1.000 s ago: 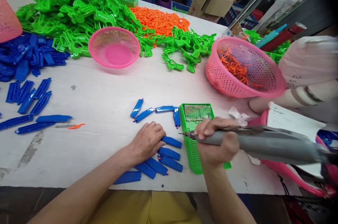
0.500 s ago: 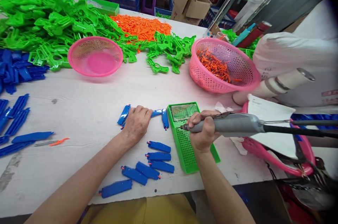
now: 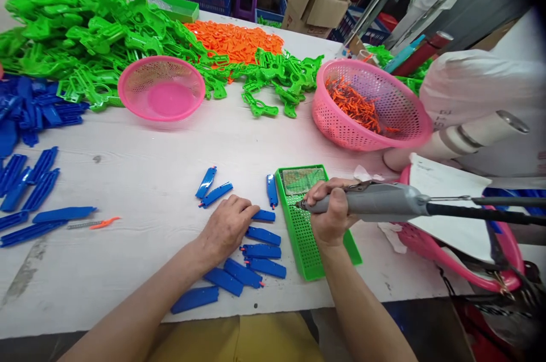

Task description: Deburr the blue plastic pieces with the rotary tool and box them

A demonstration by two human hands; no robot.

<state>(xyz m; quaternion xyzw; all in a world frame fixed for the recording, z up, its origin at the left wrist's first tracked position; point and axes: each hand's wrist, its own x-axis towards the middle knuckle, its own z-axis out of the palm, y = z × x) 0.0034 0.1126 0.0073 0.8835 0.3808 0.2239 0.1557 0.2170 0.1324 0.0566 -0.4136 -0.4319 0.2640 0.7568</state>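
My left hand (image 3: pixel 228 227) lies palm down on the white table (image 3: pixel 149 163), its fingertips on the end of a small blue plastic piece (image 3: pixel 264 216). That piece heads a row of like blue pieces (image 3: pixel 261 252) near the table's front edge. Three more blue pieces (image 3: pixel 213 187) lie just beyond. My right hand (image 3: pixel 329 213) grips a grey electric screwdriver (image 3: pixel 379 201), its tip pointing left above a green mesh tray (image 3: pixel 306 242). A cable runs from the tool to the right.
An empty pink bowl (image 3: pixel 162 89) and a pink basket of orange parts (image 3: pixel 371 106) stand mid-table. Green parts (image 3: pixel 85 26), orange parts (image 3: pixel 234 41) and blue parts (image 3: pixel 25 112) are heaped behind and left. A co-worker's arm (image 3: pixel 469 134) rests at right.
My left hand has come back from the far blue pieces with one and set it at the head of the near row. The right hand and screwdriver have hardly moved.
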